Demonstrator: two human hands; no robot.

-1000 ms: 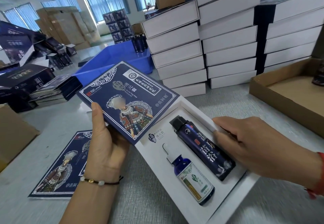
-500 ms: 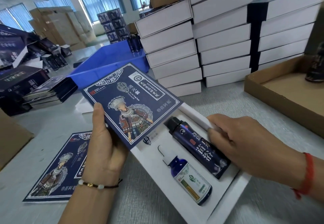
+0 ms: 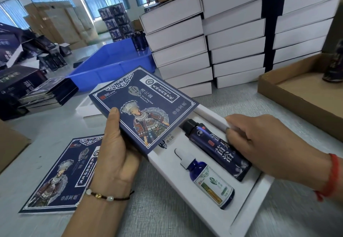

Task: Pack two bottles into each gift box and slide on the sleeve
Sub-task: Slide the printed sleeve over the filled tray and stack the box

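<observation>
Lying on the grey table (image 3: 167, 209), the white gift box (image 3: 246, 212) has its long axis running from far-left to near-right, and the dark blue printed sleeve (image 3: 143, 105) covers its far-left end only. Inside the gift box, the tall dark bottle (image 3: 215, 147) and the short blue dropper bottle (image 3: 209, 179) lie side by side with their caps toward the sleeve. The left hand (image 3: 117, 144) grips the sleeve with thumb on top, and the right hand (image 3: 267, 144) has its fingers curled on the box's far edge beside the tall bottle.
</observation>
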